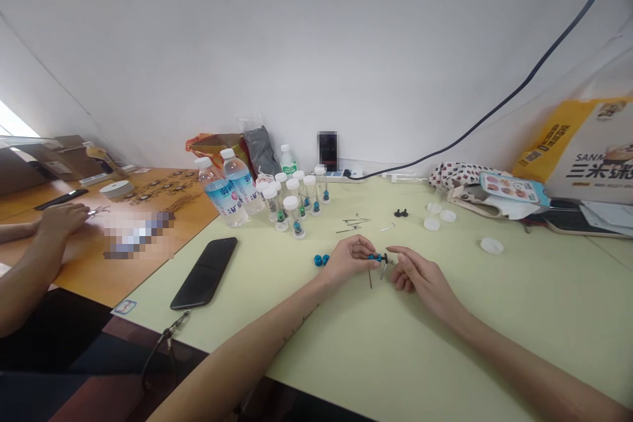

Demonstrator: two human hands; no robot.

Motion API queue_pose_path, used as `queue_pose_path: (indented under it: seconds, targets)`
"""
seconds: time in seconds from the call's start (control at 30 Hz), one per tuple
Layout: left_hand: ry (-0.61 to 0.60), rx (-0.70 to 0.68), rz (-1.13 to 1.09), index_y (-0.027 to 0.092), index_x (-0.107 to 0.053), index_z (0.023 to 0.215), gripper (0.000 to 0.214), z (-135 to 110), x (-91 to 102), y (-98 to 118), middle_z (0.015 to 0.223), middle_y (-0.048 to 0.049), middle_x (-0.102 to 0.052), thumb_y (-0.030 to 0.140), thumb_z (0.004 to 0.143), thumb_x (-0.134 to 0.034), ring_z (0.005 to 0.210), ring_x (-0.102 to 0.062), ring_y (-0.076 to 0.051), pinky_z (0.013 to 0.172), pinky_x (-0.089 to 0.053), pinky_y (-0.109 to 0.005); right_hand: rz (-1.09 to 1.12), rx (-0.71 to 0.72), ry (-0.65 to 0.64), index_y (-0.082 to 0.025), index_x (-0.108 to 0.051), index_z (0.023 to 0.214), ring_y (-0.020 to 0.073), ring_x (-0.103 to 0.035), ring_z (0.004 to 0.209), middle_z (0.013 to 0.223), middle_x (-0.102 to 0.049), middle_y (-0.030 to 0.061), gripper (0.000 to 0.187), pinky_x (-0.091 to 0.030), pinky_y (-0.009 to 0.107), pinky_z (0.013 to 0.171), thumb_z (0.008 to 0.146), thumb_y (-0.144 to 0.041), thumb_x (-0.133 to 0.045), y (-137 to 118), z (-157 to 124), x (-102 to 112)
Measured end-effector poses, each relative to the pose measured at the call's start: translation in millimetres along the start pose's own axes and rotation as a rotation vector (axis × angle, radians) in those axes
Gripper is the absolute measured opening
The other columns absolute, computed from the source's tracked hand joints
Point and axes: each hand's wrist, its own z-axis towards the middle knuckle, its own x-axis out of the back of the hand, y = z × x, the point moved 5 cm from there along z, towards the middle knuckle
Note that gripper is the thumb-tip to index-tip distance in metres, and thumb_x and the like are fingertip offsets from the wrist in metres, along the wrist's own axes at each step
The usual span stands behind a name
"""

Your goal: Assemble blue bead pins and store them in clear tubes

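My left hand (350, 260) pinches a small blue-and-black part (378, 257) just above the table, with a thin metal rod (370, 278) hanging below it. Close against the part's black end, my right hand (418, 273) has its thumb and fingers closed on a thin metal piece (384, 270), which looks like a hex key. Two blue knobs (321, 260) lie beside my left wrist. Beyond my hands are several thin metal rods (353, 223), an L-shaped hex key (388, 227) and two small black parts (401, 213).
Several clear tubes with white caps (297, 227) stand left of centre, near water bottles (225, 201). A phone (205, 273) lies at left. Translucent lids (492, 246) are at right, by a paper bag (576, 145). Another person's hand (64, 221) rests over the orange table (93, 270).
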Motion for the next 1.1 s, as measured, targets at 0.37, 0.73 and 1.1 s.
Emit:
queue_pose_path:
  seconds: [0.37, 0.73, 1.1]
  targets:
    - [-0.002, -0.008, 0.016, 0.014, -0.059, 0.082, 0.037, 0.8, 0.6, -1.7, 0.082, -0.0073, -0.065, 0.030, 0.056, -0.079, 0.075, -0.061, -0.015, 0.070, -0.045, -0.025, -0.007, 0.006, -0.012, -0.018, -0.057, 0.116, 0.0153, -0.056, 0.059, 0.069, -0.063, 0.0043, 0.054, -0.043, 0.028, 0.054, 0.086, -0.058, -0.037, 1.8, 1.0, 0.1]
    - [0.001, 0.014, -0.001, 0.014, -0.059, 0.082, 0.039, -0.2, -0.5, -0.3, 0.083, -0.0074, -0.065, 0.030, 0.054, -0.080, 0.075, -0.061, -0.015, 0.067, -0.045, -0.025, -0.014, -0.009, -0.006, -0.015, -0.063, 0.103, 0.0153, -0.056, 0.058, 0.069, -0.063, 0.0051, 0.055, -0.043, 0.028, 0.053, 0.084, -0.061, -0.037, 4.6, 1.6, 0.6]
    - [0.001, 0.006, -0.013, 0.014, -0.059, 0.081, 0.040, -0.1, -0.4, -0.8, 0.082, -0.0067, -0.065, 0.032, 0.053, -0.080, 0.075, -0.061, -0.015, 0.069, -0.045, -0.026, -0.007, 0.000, -0.019, -0.018, -0.059, 0.107, 0.0154, -0.056, 0.060, 0.069, -0.063, 0.0038, 0.051, -0.042, 0.027, 0.054, 0.086, -0.058, -0.036, 2.4, 1.0, 0.2]
